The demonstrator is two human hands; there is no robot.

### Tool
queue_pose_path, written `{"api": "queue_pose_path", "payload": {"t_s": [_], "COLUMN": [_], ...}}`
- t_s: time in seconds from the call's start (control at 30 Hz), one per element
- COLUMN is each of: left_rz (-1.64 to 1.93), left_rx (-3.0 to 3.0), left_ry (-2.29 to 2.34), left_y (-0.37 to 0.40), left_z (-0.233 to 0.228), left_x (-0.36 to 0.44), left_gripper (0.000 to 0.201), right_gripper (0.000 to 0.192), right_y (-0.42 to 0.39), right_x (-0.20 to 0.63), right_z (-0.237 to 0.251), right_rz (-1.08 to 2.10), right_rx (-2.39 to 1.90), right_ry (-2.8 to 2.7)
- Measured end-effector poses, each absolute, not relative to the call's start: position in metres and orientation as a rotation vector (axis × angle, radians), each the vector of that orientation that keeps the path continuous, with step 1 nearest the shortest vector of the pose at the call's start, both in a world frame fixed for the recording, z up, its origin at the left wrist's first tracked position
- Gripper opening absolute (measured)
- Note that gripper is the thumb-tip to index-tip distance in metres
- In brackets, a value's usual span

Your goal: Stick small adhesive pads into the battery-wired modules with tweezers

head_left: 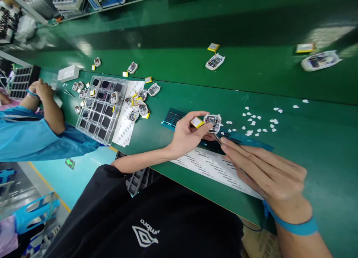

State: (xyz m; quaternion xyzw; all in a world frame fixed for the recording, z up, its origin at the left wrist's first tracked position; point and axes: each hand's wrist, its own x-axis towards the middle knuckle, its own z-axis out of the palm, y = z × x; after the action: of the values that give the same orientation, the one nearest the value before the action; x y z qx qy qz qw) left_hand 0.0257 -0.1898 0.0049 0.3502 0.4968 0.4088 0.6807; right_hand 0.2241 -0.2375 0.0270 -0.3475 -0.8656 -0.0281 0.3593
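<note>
At nine o'clock from the hands, a clear plastic compartment tray [98, 108] holds dark square screens. Left hand [187, 135] pinches a small white-framed module with yellow battery [210, 122]; right hand [267, 174] grips thin metal tweezers [218, 138] touching it.

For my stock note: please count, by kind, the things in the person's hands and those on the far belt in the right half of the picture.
Batteries: 3
Cases: 3
Tweezers: 1
Total: 7
</note>
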Motion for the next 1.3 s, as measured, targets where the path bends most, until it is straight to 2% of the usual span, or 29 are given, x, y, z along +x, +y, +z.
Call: {"api": "queue_pose_path", "payload": {"t_s": [0.23, 0.43, 0.63, 0.8, 0.83, 0.9, 0.97, 1.0, 1.3], "left_rz": [0.895, 0.962, 0.839, 0.949, 0.935, 0.727, 0.383, 0.344, 0.313], "left_rx": [0.822, 0.877, 1.040, 1.758, 1.945, 2.182, 2.290, 2.302, 2.429], "left_ry": [1.085, 0.974, 0.995, 1.215, 1.304, 1.581, 1.838, 1.889, 1.838], "left_y": [-0.192, -0.186, -0.183, -0.124, -0.104, -0.064, -0.031, -0.019, 0.009], "left_z": [0.003, 0.008, 0.006, 0.013, 0.017, 0.025, 0.030, 0.031, -0.001], "left_x": [0.025, 0.020, 0.017, -0.003, -0.010, -0.026, -0.038, -0.040, 0.009], "left_gripper": [0.034, 0.036, 0.041, 0.022, 0.024, 0.040, 0.040, 0.039, 0.029], "right_gripper": [0.086, 0.083, 0.084, 0.088, 0.089, 0.089, 0.089, 0.090, 0.081], "right_y": [-0.243, -0.244, -0.242, -0.240, -0.240, -0.241, -0.242, -0.242, -0.243], "right_x": [0.228, 0.230, 0.235, 0.237, 0.237, 0.236, 0.235, 0.234, 0.234], "right_z": [0.023, 0.020, 0.021, 0.022, 0.022, 0.023, 0.024, 0.025, 0.026], "right_rz": [0.096, 0.018, -0.125, -0.213, -0.213, -0.204, -0.207, -0.221, -0.283], "right_rx": [-1.013, -1.028, -1.017, -1.006, -0.996, -0.980, -0.978, -0.977, -0.984], "right_ry": [-2.187, -2.126, -2.101, -2.091, -2.082, -2.064, -2.062, -2.067, -2.096]}}
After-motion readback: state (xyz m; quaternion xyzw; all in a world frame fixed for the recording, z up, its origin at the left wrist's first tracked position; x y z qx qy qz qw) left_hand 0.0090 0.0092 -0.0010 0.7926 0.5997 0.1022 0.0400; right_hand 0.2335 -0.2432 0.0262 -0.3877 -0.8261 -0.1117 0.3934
